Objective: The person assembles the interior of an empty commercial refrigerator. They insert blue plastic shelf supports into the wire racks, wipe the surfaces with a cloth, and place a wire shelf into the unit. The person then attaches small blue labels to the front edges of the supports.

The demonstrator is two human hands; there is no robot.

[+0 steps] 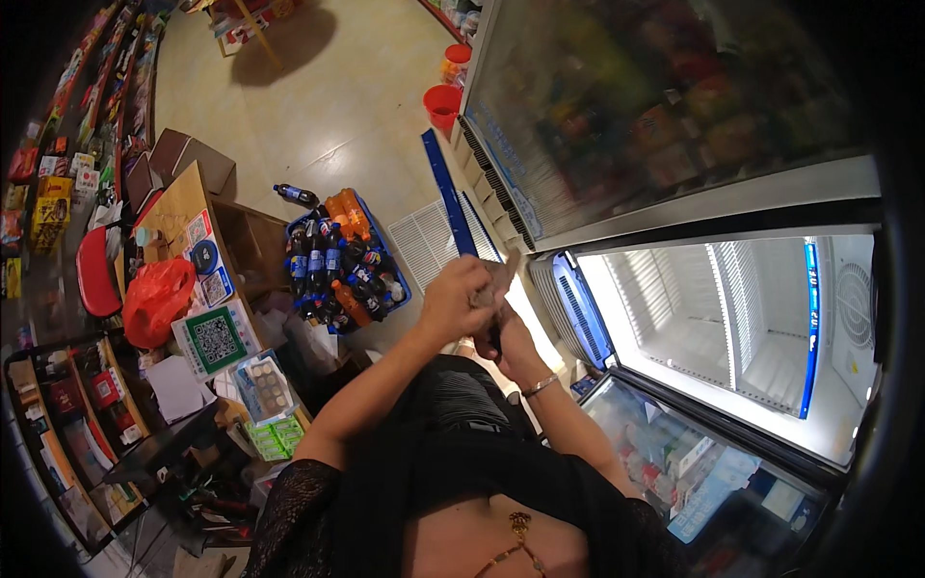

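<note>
A long blue shelf-edge strip (445,183) slants up and away from my hands, in front of the standing cooler. My left hand (457,301) is closed round a crumpled greyish cloth (500,277), which lies against the strip. My right hand (517,349), with a bracelet at the wrist, is closed on the strip's near end, just below the left. The fingers partly hide both cloth and strip. Beyond them a white wire shelf (422,247) leans or lies near the floor; which one I cannot tell.
At right, an open lit cooler (665,279) shows white inner walls, its glass door (674,106) swung outward. A blue basket (403,279) of soda bottles stands left of my hands, with one bottle (295,195) beyond it. The cluttered counter (178,226) carries a red plastic bag (157,303).
</note>
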